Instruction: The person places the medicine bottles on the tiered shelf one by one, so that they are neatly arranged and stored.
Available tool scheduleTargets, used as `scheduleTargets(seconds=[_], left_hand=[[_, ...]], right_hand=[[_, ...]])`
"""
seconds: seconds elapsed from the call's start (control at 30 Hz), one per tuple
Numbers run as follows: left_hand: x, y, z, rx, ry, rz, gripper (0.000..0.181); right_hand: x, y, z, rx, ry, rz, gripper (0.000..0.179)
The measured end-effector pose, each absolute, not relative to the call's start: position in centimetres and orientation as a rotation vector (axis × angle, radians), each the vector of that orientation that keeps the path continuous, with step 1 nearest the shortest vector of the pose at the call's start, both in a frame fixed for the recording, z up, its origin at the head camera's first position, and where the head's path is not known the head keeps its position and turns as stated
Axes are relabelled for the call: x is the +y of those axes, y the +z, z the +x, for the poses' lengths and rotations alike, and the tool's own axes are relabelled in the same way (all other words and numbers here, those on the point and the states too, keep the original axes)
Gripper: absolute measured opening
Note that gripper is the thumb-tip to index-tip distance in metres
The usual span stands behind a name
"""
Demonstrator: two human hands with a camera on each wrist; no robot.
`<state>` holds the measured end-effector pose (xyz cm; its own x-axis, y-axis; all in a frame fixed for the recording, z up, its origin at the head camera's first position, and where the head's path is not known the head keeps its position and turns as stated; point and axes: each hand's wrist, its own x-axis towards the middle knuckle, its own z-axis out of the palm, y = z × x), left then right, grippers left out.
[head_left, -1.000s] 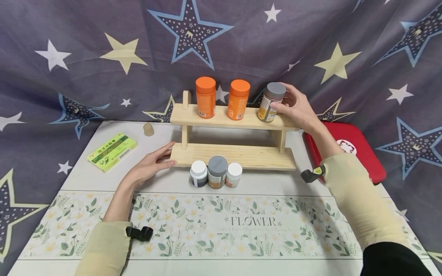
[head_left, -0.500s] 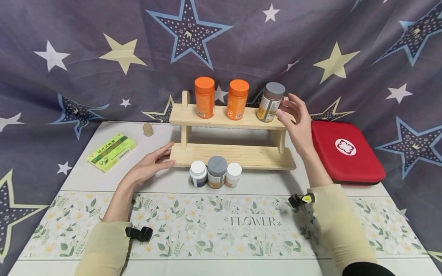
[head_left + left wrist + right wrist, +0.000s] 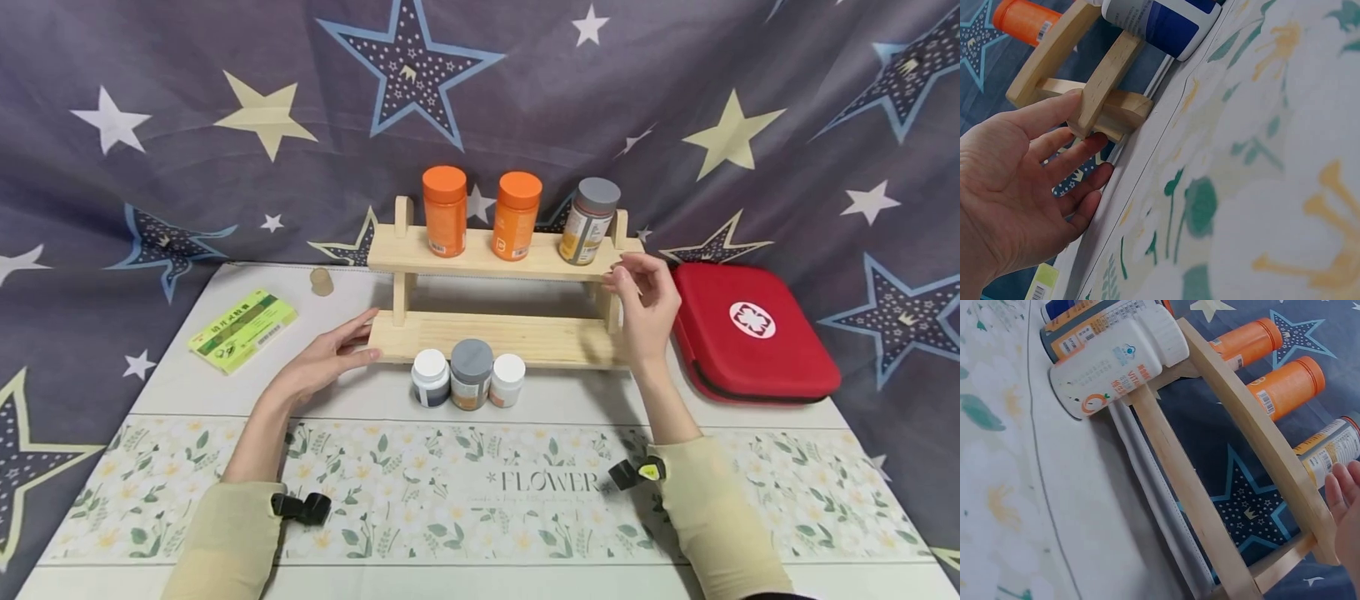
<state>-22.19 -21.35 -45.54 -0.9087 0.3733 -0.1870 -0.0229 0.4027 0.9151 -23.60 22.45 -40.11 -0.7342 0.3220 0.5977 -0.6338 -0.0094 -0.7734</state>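
Observation:
A two-tier wooden shelf [image 3: 510, 329] stands mid-table. My left hand [image 3: 324, 365] holds the left end of its lower board, thumb at the front edge and fingers behind; the left wrist view shows the thumb [image 3: 1054, 112] against the wood. On the upper board stand two orange bottles [image 3: 446, 212] [image 3: 516, 218] and a grey-capped bottle [image 3: 587, 223] at the right. My right hand [image 3: 647, 304] is at the shelf's right end, fingers loosely bent, nothing in them. In front of the lower board stand two white-capped bottles [image 3: 431, 379] [image 3: 507, 382] flanking a grey-capped bottle [image 3: 472, 375].
A red zipped case [image 3: 753, 333] with a white emblem lies right of the shelf. At the left are a yellow-green box [image 3: 243, 331] and a small tan cylinder [image 3: 322, 282]. A star-patterned curtain [image 3: 570, 117] hangs close behind the shelf.
My right hand has let go of the grey-capped bottle on the upper board and moved down and toward me, to the shelf's right end. The left hand stays put.

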Motion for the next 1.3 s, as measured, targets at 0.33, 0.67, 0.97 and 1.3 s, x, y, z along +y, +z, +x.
scheduleTargets(seconds=[0.33, 0.67, 0.97, 1.3], left_hand=[[-21.4, -45.3, -22.1, 2.298, 1.519, 0.302, 0.082], [-21.4, -45.1, -22.1, 2.311, 1.502, 0.298, 0.082], [-21.4, -45.2, -22.1, 2.298, 1.508, 0.291, 0.083], [-21.2, -45.1, -22.0, 2.285, 1.522, 0.301, 0.082]], right_hand=[[21.4, -40.8, -23.2, -1.766, 1.857, 0.435, 0.012], [20.0, -41.5, -22.4, -2.074, 1.888, 0.562, 0.022], [19.3, -41.8, -21.9, -2.355, 1.831, 0.783, 0.028], [18.8, -41.9, -21.7, -2.612, 1.742, 0.980, 0.042]])
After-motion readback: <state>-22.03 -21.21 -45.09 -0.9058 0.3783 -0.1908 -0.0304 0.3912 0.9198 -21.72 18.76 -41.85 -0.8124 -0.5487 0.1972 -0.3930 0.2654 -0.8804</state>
